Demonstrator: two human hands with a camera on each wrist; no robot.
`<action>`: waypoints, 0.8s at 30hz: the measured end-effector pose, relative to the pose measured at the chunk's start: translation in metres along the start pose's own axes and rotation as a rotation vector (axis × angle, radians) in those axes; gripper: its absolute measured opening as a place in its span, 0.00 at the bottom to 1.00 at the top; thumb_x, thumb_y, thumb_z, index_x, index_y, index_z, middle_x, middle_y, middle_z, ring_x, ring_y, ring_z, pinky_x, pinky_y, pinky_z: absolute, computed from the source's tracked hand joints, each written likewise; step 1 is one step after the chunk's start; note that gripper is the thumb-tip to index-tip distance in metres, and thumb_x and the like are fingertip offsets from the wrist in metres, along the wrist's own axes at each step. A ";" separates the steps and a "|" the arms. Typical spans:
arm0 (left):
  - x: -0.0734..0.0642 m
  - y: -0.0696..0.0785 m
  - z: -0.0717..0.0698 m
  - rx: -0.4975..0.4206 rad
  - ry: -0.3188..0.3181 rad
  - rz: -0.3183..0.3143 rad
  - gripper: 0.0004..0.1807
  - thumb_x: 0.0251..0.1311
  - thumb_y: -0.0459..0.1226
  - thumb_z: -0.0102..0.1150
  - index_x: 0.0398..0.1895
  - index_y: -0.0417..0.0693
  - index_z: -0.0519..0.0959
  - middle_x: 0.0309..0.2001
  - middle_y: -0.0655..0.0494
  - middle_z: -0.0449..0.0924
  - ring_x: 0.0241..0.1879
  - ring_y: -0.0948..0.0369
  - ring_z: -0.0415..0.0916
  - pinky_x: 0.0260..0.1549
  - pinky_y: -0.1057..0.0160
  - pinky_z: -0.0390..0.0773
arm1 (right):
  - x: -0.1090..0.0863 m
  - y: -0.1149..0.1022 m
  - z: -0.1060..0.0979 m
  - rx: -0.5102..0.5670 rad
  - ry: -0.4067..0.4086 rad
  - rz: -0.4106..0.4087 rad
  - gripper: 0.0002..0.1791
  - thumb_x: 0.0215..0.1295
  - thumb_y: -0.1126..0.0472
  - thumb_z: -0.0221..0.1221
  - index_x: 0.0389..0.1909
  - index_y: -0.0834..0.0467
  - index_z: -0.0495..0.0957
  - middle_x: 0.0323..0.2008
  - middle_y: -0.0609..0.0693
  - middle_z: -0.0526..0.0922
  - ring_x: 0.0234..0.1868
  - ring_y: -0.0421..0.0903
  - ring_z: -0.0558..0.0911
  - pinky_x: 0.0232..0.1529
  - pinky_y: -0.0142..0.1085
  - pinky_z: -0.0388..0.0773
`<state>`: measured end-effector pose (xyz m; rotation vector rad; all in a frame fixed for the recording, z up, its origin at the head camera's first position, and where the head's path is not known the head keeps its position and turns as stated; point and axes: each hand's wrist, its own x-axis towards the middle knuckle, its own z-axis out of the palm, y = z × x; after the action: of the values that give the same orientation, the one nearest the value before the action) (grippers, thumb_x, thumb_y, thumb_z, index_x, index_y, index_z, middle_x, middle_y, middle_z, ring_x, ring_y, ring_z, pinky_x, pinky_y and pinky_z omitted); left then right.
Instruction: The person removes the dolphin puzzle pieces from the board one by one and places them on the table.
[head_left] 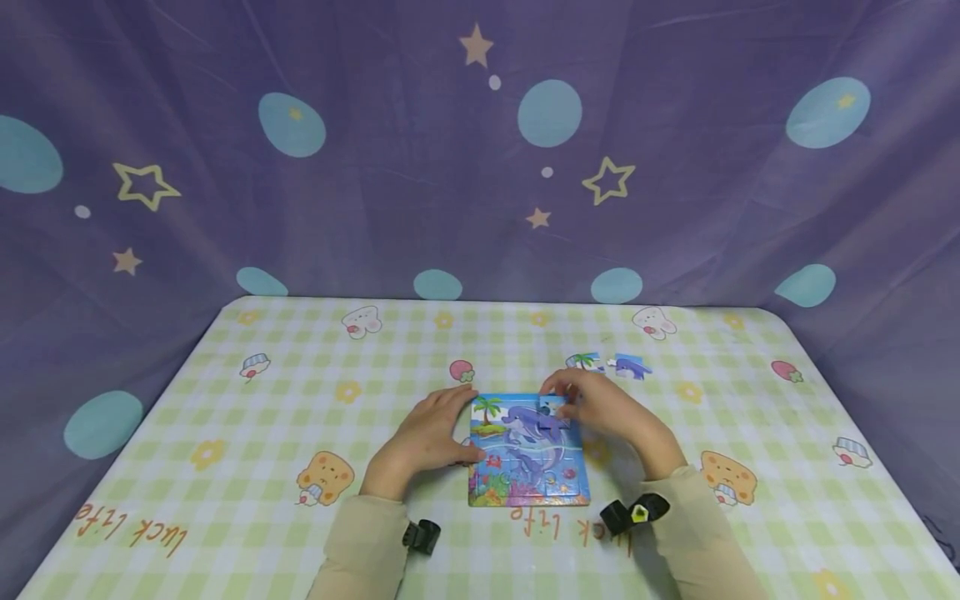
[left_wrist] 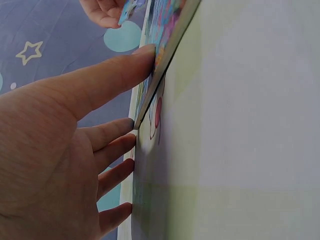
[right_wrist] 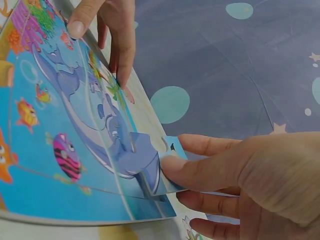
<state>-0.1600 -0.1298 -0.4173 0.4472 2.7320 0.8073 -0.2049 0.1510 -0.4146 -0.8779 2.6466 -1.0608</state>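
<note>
A jigsaw puzzle board (head_left: 528, 492) with a dolphin sea scene lies flat on the table. At its left side is my left hand (head_left: 423, 437), the thumb resting on the board's edge. In the left wrist view, the other fingers of this hand (left_wrist: 55, 135) extend along the edge and the tablecloth. My right hand (head_left: 603, 404) pinches a puzzle piece (right_wrist: 172, 150) between thumb and fingers at the board's upper right. This piece sits tilted over the picture in the right wrist view, partly hidden by the thumb.
Beyond my right hand lie two loose puzzle pieces, one with a palm tree (head_left: 588, 361) and one with a dolphin (head_left: 632, 367). A checked tablecloth (head_left: 262, 433) covers the table. A purple curtain (head_left: 420, 167) hangs behind it.
</note>
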 end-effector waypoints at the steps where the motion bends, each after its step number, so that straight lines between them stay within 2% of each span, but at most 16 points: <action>1: 0.000 0.000 0.000 -0.001 0.000 0.000 0.48 0.50 0.47 0.74 0.73 0.45 0.63 0.74 0.49 0.59 0.73 0.47 0.52 0.72 0.46 0.52 | 0.000 0.000 -0.001 0.000 0.001 0.002 0.13 0.58 0.72 0.67 0.44 0.58 0.82 0.33 0.48 0.79 0.34 0.43 0.77 0.38 0.40 0.76; 7: -0.001 0.000 0.000 -0.007 -0.001 -0.002 0.48 0.50 0.47 0.74 0.74 0.45 0.63 0.74 0.49 0.59 0.73 0.46 0.52 0.72 0.46 0.51 | -0.003 -0.002 -0.007 0.034 0.000 0.036 0.10 0.59 0.69 0.68 0.41 0.59 0.81 0.29 0.45 0.81 0.31 0.40 0.78 0.36 0.37 0.76; 15: -0.002 0.000 0.001 -0.014 -0.003 -0.004 0.48 0.50 0.47 0.74 0.74 0.45 0.62 0.75 0.49 0.58 0.74 0.46 0.52 0.72 0.46 0.51 | -0.007 -0.003 -0.016 0.026 0.036 0.084 0.09 0.62 0.67 0.66 0.43 0.58 0.81 0.30 0.45 0.82 0.32 0.42 0.80 0.38 0.40 0.79; 24: -0.001 0.000 0.001 -0.002 -0.001 -0.005 0.48 0.50 0.48 0.74 0.74 0.46 0.63 0.75 0.50 0.58 0.74 0.47 0.52 0.72 0.47 0.51 | -0.013 0.007 -0.028 0.042 0.122 0.108 0.11 0.64 0.67 0.65 0.47 0.60 0.81 0.45 0.58 0.84 0.44 0.56 0.84 0.48 0.50 0.81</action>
<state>-0.1587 -0.1301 -0.4180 0.4395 2.7295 0.8084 -0.2077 0.1787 -0.3992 -0.6747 2.7229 -1.1740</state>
